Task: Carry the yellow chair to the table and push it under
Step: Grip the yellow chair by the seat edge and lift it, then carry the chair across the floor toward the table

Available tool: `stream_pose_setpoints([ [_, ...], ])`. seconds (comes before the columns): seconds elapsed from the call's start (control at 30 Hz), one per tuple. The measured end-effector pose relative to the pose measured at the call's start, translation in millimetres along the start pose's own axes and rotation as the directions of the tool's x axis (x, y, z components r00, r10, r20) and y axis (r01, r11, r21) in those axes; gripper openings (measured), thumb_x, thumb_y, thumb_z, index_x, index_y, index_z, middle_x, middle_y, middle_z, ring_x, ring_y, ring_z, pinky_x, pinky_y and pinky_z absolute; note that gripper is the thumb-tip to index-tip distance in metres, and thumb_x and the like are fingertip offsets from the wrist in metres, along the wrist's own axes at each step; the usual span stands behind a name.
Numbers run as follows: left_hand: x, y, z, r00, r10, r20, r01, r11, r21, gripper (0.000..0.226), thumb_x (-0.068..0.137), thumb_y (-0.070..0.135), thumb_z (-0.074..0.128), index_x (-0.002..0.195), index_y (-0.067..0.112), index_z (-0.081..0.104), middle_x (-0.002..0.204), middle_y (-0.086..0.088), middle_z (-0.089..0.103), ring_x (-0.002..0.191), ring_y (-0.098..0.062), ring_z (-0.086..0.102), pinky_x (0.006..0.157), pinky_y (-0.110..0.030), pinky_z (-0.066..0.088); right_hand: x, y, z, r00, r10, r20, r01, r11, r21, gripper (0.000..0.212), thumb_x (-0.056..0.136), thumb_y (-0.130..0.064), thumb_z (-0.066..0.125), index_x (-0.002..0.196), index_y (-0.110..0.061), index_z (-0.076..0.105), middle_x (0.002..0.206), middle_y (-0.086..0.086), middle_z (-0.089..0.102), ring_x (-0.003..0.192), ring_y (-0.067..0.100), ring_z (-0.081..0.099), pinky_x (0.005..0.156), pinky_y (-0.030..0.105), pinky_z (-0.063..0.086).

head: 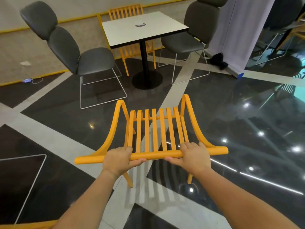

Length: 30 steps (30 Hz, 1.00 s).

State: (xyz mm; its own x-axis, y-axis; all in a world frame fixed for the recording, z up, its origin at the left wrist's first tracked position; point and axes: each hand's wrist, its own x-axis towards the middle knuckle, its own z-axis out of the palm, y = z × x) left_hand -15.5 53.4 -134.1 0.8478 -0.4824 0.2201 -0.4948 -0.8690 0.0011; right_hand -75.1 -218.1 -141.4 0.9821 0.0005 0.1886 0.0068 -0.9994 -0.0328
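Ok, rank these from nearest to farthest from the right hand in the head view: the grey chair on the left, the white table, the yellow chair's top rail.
1. Yellow chair's top rail: gripped in the right hand, the left hand beside it.
2. Grey chair on the left: ahead, left of the table.
3. White table: farthest, straight ahead.

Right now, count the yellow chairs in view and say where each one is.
2 for sure: the yellow chair gripped by left hand and right hand, and a second yellow chair tucked behind the table. A yellow piece at the bottom-left edge may be another.
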Motion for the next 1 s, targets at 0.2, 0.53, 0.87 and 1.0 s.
stream_pose_setpoints([
  [0.2, 2.1, -3.9, 4.2, 0.996, 0.035, -0.076, -0.035, 0.999, -0.002, 0.078, 0.081, 0.082, 0.017, 0.052, 0.018, 0.05, 0.041, 0.006, 0.048, 0.031, -0.011, 0.044, 0.031, -0.02, 0.035, 5.2, -3.1, 1.6, 1.0, -0.003, -0.027, 0.003, 1.0, 0.01, 0.091, 0.071, -0.091, 0.003, 0.066, -0.019, 0.058, 0.06, -0.005, 0.056, 0.052, 0.014, 0.053, 0.057, 0.028, 0.036],
  [0.53, 5.5, -9.0, 13.1, 0.984, 0.107, -0.143, -0.108, 0.994, 0.002, 0.075, 0.082, 0.08, 0.024, 0.055, 0.017, 0.055, 0.044, 0.003, 0.051, 0.033, -0.011, 0.046, 0.037, -0.017, 0.036, 8.5, 3.4, 10.3, 0.977, -0.082, -0.199, 0.082, 0.997, -0.012, 0.076, 0.078, -0.082, 0.021, 0.055, -0.018, 0.056, 0.049, -0.004, 0.053, 0.042, 0.013, 0.051, 0.048, 0.025, 0.041],
  [0.87, 31.1, -4.7, 25.8, 0.946, 0.203, -0.254, -0.202, 0.979, 0.029, 0.072, 0.085, 0.074, 0.029, 0.057, 0.015, 0.059, 0.047, 0.0, 0.055, 0.036, -0.014, 0.052, 0.036, -0.021, 0.043, 24.6, 21.6, 19.6, 0.956, -0.087, -0.281, 0.089, 0.996, -0.006, 0.078, 0.08, -0.081, 0.022, 0.061, -0.016, 0.059, 0.054, -0.001, 0.056, 0.047, 0.017, 0.053, 0.05, 0.029, 0.042],
  [1.0, 47.8, -3.4, 27.1, 0.942, 0.21, -0.264, -0.212, 0.977, 0.021, 0.073, 0.086, 0.074, 0.027, 0.056, 0.015, 0.058, 0.046, 0.0, 0.054, 0.036, -0.013, 0.051, 0.036, -0.02, 0.042, 37.0, 29.3, 21.6, 0.956, -0.079, -0.282, 0.084, 0.996, 0.007, 0.079, 0.081, -0.082, 0.02, 0.06, -0.016, 0.058, 0.053, -0.001, 0.055, 0.046, 0.016, 0.051, 0.049, 0.029, 0.04],
])
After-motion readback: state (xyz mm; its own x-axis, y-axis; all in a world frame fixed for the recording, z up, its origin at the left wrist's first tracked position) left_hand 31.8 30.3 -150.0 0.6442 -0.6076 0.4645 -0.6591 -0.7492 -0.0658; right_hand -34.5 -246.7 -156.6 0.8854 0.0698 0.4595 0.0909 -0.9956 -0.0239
